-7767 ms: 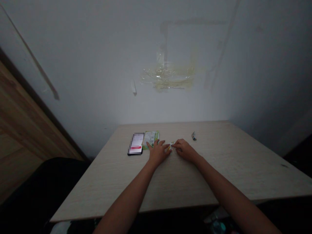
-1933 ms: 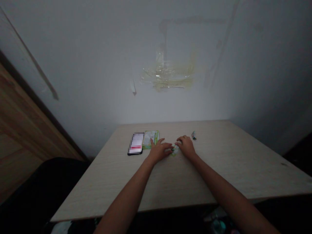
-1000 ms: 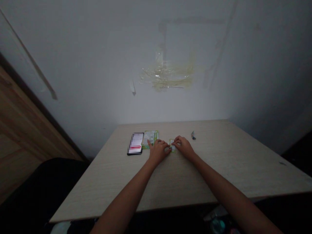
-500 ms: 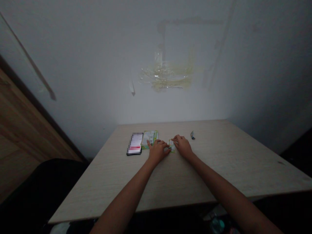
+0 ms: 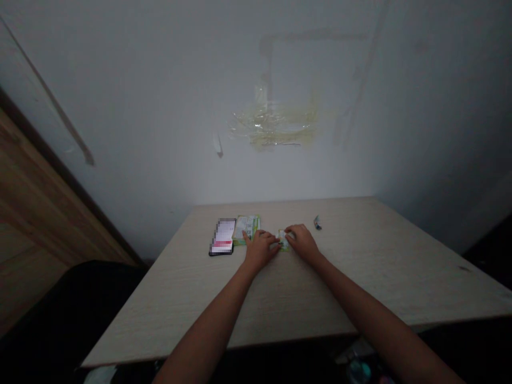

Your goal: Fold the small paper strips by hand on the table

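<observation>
A small green-and-white piece of printed paper or packet (image 5: pixel 284 241) lies on the table between my hands. My left hand (image 5: pixel 260 252) rests palm down with its fingers spread. Its index finger and thumb touch the left edge of the small piece, while the outer fingers reach over the lower right part of a larger green-and-white printed packet (image 5: pixel 245 226). From the other side, my right hand (image 5: pixel 304 241) has its thumb and index finger closed at the small piece's upper right edge. Fine print on both is too small to read.
Left of the larger packet lies a phone (image 5: pixel 222 237) with its screen lit and partly pixelated. A small crumpled scrap (image 5: pixel 317 222) sits beyond my right hand. The pale wooden table (image 5: pixel 192 304) meets a wall (image 5: pixel 160 106) with tape remnants (image 5: pixel 276 125).
My right fingers have shifted slightly at the small piece's upper edge, and more of its surface shows. My left hand stays in nearly the same place. The whole view has drifted slightly.
</observation>
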Available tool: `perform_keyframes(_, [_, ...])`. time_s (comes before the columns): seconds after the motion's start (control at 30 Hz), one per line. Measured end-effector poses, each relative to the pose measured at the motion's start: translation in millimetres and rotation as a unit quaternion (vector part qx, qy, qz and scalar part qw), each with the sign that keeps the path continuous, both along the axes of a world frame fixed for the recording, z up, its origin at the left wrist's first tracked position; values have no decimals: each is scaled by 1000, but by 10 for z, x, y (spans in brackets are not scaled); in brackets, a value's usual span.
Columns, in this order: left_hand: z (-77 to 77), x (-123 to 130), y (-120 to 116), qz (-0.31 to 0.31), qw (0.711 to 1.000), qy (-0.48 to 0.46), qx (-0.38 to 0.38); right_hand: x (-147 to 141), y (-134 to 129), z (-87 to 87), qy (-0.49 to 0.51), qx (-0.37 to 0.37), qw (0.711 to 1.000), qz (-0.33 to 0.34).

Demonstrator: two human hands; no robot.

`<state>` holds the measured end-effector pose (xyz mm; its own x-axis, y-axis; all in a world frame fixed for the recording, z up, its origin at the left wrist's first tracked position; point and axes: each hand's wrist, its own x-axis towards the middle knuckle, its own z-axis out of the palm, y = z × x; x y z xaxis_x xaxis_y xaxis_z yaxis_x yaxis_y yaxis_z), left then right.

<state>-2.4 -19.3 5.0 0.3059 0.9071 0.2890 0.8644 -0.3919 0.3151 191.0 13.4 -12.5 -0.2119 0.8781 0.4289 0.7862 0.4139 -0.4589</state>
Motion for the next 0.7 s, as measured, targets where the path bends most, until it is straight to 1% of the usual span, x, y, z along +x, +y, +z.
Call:
perform_keyframes(0.1, [-1,4,-3,4,1000,2,-1,3,8,-8,-32,-7,999,-4])
perform_keyframes(0.23, [5,8,0,2,1000,-3,-2,-22,-2,4,-59,-7,998,-27])
perform_keyframes(0.47, [14,-5,13,-10,1000,-17,1,-52,-13,34,-66,-11,996,-52])
perform_keyframes(0.7, [22,-13,19,-6,1000,4,-7,-47,-41,56,-64,-15,997,-40])
